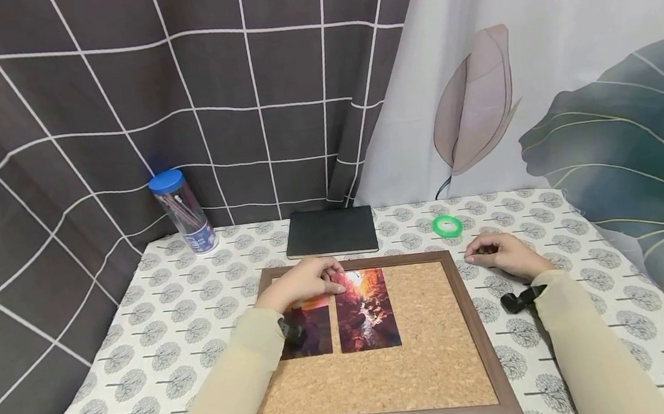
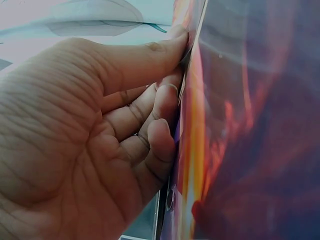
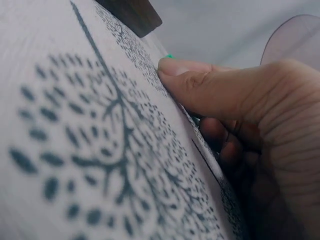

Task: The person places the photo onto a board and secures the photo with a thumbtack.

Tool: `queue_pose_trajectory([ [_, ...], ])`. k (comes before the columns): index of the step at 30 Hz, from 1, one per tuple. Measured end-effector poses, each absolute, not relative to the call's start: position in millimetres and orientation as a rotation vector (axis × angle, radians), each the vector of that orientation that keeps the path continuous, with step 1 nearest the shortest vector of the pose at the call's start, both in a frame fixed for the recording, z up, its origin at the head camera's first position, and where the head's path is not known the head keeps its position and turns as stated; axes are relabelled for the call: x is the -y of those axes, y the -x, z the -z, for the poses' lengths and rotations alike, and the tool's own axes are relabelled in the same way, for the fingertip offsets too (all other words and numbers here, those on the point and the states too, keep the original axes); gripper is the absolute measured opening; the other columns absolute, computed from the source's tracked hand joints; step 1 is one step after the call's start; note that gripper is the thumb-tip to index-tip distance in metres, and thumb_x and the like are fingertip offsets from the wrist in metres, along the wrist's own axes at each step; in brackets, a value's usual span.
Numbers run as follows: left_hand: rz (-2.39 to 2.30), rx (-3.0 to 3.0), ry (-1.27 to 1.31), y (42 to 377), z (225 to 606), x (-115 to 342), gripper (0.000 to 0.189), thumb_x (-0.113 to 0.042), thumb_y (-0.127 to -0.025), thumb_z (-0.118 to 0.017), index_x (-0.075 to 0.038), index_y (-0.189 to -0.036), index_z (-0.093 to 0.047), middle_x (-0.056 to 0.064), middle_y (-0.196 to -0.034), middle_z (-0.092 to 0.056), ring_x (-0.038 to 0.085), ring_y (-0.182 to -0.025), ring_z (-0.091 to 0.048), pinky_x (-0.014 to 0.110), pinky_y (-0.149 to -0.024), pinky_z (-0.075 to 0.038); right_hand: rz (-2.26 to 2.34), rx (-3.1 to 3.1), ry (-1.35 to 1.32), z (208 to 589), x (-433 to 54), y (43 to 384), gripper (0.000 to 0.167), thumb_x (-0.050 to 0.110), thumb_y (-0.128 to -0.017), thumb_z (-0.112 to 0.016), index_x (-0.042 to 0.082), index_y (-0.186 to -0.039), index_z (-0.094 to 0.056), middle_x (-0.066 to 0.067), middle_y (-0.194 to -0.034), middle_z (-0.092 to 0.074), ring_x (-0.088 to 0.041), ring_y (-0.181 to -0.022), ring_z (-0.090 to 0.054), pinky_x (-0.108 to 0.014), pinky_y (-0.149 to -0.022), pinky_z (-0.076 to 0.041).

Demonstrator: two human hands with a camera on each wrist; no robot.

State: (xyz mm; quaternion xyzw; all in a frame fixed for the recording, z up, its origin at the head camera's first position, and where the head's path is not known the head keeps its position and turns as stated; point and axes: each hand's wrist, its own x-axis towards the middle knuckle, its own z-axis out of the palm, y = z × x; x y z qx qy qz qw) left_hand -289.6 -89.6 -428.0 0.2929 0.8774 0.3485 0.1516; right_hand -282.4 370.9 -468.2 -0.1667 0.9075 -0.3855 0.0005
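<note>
My left hand (image 1: 310,281) is over the upper left of a framed corkboard (image 1: 435,359). Its thumb and fingertips grip the top left corner of a photo print (image 1: 369,319) showing a stream under glowing orange light. A second photo print (image 1: 315,332), dark with an orange band, lies beside it on the cork, partly covered by my left wrist. In the left wrist view that nearer print (image 2: 250,125) fills the right side, next to the curled fingers. To the right of the frame, my right hand (image 1: 503,256) rests on the tree-patterned tablecloth, loosely curled and holding nothing.
A black notebook-like rectangle (image 1: 331,232) lies behind the board. Green tape roll (image 1: 447,226) sits to its right. At the back left stands a clear tube with a blue lid (image 1: 185,210). Curtains (image 1: 231,75) hang behind the table.
</note>
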Motion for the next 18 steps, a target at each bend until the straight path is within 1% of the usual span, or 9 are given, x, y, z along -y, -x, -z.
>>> queue_pose_trajectory([
  [4,-1.009,-2.513,-0.842,290.2,429.8,89.9,0.019,-0.020,-0.088,-0.079,-0.015,-0.103,-0.068,-0.002,-0.089,-0.063,0.013,-0.080,-0.059,0.030,-0.077,-0.051,1.277,-2.838,0.449,469.5,-369.1,281.6,0.018,0.029,-0.093,-0.074,0.014,-0.103,-0.074,-0.007,-0.098,-0.067,-0.019,-0.083,-0.058,-0.030,-0.071,-0.049],
  [9,-0.998,-2.521,-0.840,290.7,429.8,89.9,0.020,-0.020,-0.088,-0.079,-0.015,-0.104,-0.067,-0.002,-0.089,-0.063,0.013,-0.080,-0.059,0.030,-0.077,-0.050,1.330,-2.884,0.343,473.8,-368.5,284.2,0.027,0.039,-0.094,-0.072,0.017,-0.107,-0.074,-0.002,-0.103,-0.070,-0.017,-0.089,-0.061,-0.027,-0.077,-0.046],
  [11,-0.996,-2.521,-0.840,290.9,429.5,90.1,0.020,-0.020,-0.088,-0.079,-0.015,-0.103,-0.067,-0.002,-0.090,-0.063,0.013,-0.081,-0.059,0.030,-0.077,-0.051,1.344,-2.911,0.326,475.0,-368.0,284.9,0.027,0.040,-0.093,-0.072,0.017,-0.106,-0.074,-0.001,-0.102,-0.071,-0.015,-0.090,-0.062,-0.024,-0.079,-0.044],
  [13,-0.985,-2.529,-0.844,291.3,429.2,90.4,0.020,-0.021,-0.088,-0.079,-0.015,-0.103,-0.067,-0.003,-0.089,-0.063,0.013,-0.082,-0.059,0.030,-0.078,-0.050,1.370,-2.923,0.328,475.2,-366.8,284.3,0.025,0.038,-0.093,-0.072,0.017,-0.105,-0.075,-0.001,-0.101,-0.072,-0.014,-0.089,-0.063,-0.023,-0.078,-0.044],
  [18,-0.968,-2.554,-0.859,291.7,429.6,91.2,0.019,-0.021,-0.087,-0.080,-0.014,-0.100,-0.068,-0.004,-0.087,-0.063,0.011,-0.082,-0.059,0.029,-0.078,-0.050,1.460,-2.949,0.353,472.2,-361.9,281.8,0.023,0.031,-0.094,-0.073,0.011,-0.105,-0.075,-0.004,-0.099,-0.073,-0.014,-0.083,-0.064,-0.022,-0.071,-0.049],
])
